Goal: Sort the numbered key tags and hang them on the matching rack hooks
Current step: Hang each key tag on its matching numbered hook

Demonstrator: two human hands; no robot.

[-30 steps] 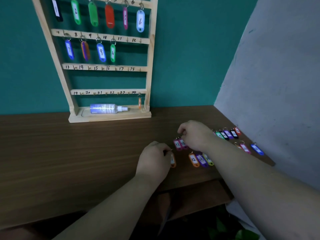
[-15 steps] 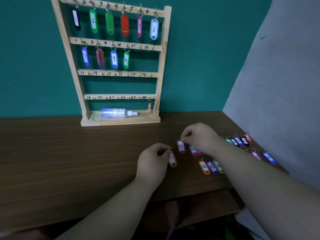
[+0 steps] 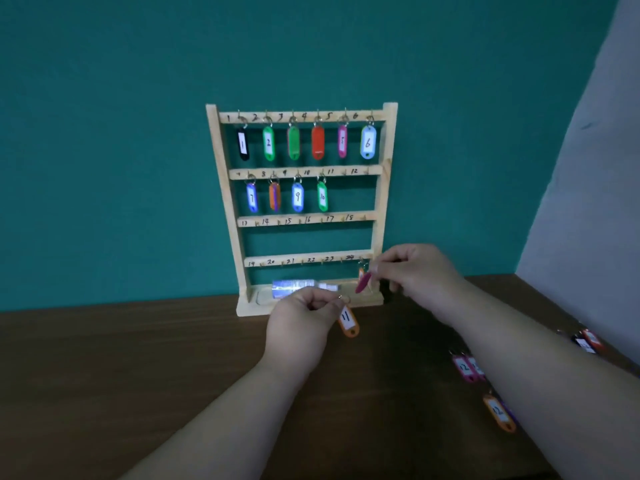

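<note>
Tags (image 3: 268, 143) hang from hooks 1 through 10 of the wooden rack (image 3: 382, 202), which stands on the counter (image 3: 138, 375) against the teal wall (image 3: 104, 133): six along the top bar, four on the second. Both my hands are up in front of the rack's lower part, each with a tag. My left hand (image 3: 301, 323) has its fingers curled, thumb and forefinger pinching the metal ring of the orange tag marked 11 (image 3: 348, 320), which dangles beside my knuckles, just in front of the rack's base. My right hand (image 3: 415, 271) is higher and to the right, near the end of the bottom bar. Its fingertips pinch the ring of a magenta tag (image 3: 363, 283) that hangs tilted, edge-on and blurred, so I cannot read its number. Just behind it a small orange tag (image 3: 361, 271) hangs from the hook by 24. A spray bottle (image 3: 294, 287) lies on its side in the tray of the base. Loose on the counter by my right forearm lie a pink tag marked 12 (image 3: 463, 367), an orange tag marked 12 (image 3: 498, 412), and farther right a black tag (image 3: 581, 342) beside a red tag (image 3: 593, 337).
</note>
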